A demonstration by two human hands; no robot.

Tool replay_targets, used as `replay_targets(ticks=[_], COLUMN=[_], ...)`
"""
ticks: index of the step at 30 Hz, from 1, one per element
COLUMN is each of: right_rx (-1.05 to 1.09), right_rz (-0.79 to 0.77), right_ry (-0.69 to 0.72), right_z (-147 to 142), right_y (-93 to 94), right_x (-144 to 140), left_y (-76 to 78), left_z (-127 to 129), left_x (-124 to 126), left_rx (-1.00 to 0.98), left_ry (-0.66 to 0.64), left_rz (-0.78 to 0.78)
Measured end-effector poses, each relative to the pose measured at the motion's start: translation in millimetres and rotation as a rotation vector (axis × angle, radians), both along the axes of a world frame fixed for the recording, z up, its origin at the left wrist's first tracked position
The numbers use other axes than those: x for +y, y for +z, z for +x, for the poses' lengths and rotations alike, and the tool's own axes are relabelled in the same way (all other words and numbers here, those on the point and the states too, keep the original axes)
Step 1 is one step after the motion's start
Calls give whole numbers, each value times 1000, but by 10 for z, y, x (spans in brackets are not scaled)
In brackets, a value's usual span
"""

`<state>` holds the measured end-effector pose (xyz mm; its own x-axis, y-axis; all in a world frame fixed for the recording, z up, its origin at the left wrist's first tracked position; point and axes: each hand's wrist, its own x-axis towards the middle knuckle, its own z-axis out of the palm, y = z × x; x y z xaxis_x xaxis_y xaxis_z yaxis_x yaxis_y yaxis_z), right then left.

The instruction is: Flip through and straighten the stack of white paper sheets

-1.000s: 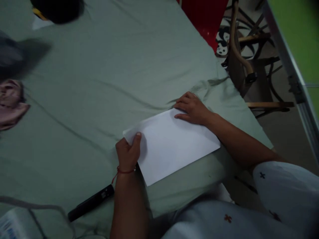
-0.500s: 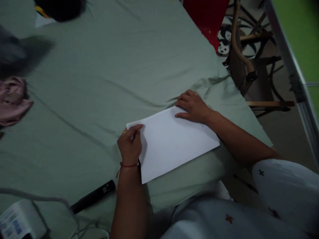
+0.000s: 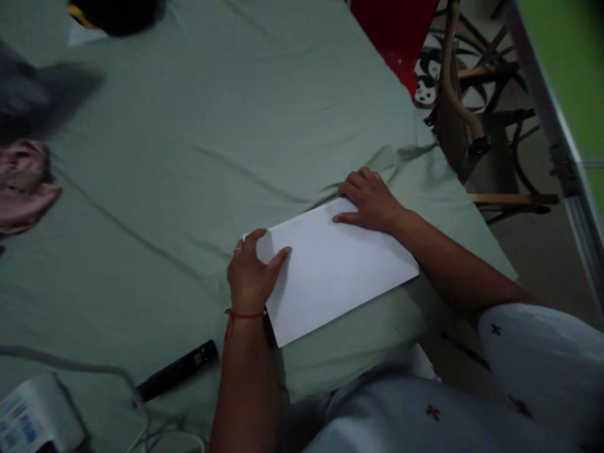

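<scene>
A white sheet of paper (image 3: 330,270) lies slantwise on the green cloth near my body. My left hand (image 3: 255,264) rests on its left end, thumb spread out over the paper and fingers at the far left corner. A red string bracelet circles that wrist, and a ring is on one finger. On the far right part of the sheet lies my right hand (image 3: 370,201), palm down, thumb apart from the fingers, fingertips at the far edge. The paper parts beneath both hands are hidden.
Green cloth (image 3: 165,157) covers the table. At left are a black stick-like device (image 3: 179,370), a white box (image 3: 40,412) with a cable, and pink fabric (image 3: 26,185). A dark object (image 3: 123,16) sits at the far left. Right of the table stands a chair (image 3: 476,145).
My left thumb has opened away from the fingers and now lies over the paper. The left hand and the sheet's left end have shifted slightly right. My right hand stays nearly in place.
</scene>
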<state>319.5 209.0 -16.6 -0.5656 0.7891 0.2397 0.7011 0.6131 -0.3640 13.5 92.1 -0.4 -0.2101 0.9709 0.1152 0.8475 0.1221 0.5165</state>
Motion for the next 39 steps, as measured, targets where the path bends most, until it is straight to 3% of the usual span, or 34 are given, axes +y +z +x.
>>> replay_targets(ticks=[6, 14, 20, 25, 30, 39], right_rx=[69, 123, 141, 112, 92, 119], right_rz=[4, -28, 25, 83, 76, 79], right_ry=[42, 47, 38, 46, 111, 130], right_z=[30, 42, 38, -8, -13, 4], right_y=[-1, 18, 8, -4, -68, -50], right_x=[26, 29, 25, -9, 9, 15], left_y=[-13, -41, 16, -20, -85, -6], left_z=[14, -15, -38, -32, -35, 13], left_x=[2, 11, 14, 23, 9, -13], left_rx=[16, -112, -332, -475, -414, -326], left_ry=[21, 65, 243, 186, 137, 185], left_rz=[-1, 36, 40, 182, 269, 353])
